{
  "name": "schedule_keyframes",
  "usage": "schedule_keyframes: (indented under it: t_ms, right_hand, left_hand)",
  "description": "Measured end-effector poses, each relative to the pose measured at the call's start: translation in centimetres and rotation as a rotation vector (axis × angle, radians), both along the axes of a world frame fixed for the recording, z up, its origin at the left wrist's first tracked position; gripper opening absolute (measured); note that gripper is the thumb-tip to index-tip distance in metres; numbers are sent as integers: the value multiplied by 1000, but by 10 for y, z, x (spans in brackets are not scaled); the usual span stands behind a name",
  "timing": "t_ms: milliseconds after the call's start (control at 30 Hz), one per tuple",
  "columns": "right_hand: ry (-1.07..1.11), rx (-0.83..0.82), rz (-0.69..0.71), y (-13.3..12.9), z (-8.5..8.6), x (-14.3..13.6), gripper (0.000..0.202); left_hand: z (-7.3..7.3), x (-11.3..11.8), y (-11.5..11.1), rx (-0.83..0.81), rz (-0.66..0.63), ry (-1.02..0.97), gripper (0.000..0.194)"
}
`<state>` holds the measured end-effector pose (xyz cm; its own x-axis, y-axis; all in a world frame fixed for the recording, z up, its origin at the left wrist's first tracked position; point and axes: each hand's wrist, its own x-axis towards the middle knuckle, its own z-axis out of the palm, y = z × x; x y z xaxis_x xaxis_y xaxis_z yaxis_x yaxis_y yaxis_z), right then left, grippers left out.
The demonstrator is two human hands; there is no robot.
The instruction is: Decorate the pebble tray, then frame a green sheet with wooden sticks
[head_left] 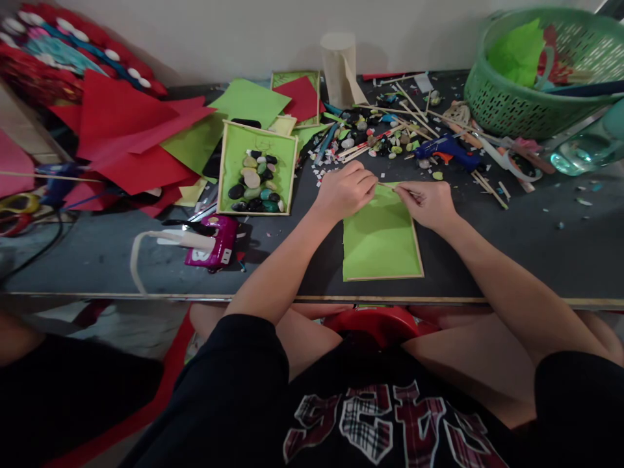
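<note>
A green sheet (380,240) lies on the dark table, with thin wooden sticks along its right and bottom edges. At its top edge, my left hand (347,188) is closed in a pinch on a thin stick. The other end of that stick (386,184) is pinched by my right hand (426,203), near the sheet's top right corner. Left of my hands stands a framed green panel (292,162) bearing several coloured pebbles. A blue glue gun (448,151) lies beyond my right hand.
Behind my hands are scattered sticks, pebbles (363,130) and scraps. A green basket (511,97) and a glass of water (580,153) stand at the right. Red paper (127,130) and a purple power adapter (219,240) lie left. Another person's dark sleeve (73,383) is at lower left.
</note>
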<state>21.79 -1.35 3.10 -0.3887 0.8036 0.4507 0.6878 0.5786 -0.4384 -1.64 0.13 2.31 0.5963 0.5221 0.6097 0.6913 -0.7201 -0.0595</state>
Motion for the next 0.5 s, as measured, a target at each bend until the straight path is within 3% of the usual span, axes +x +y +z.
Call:
schedule_keyframes:
  t_ms: [300,500]
  right_hand:
    - [-97,60,4,-4,-4,-2,36]
    - [36,-12,-39,-3,0,-1,37]
  left_hand:
    - [1,10,-6,128,87,41,31]
    - [6,2,-5,58,49,-64,26]
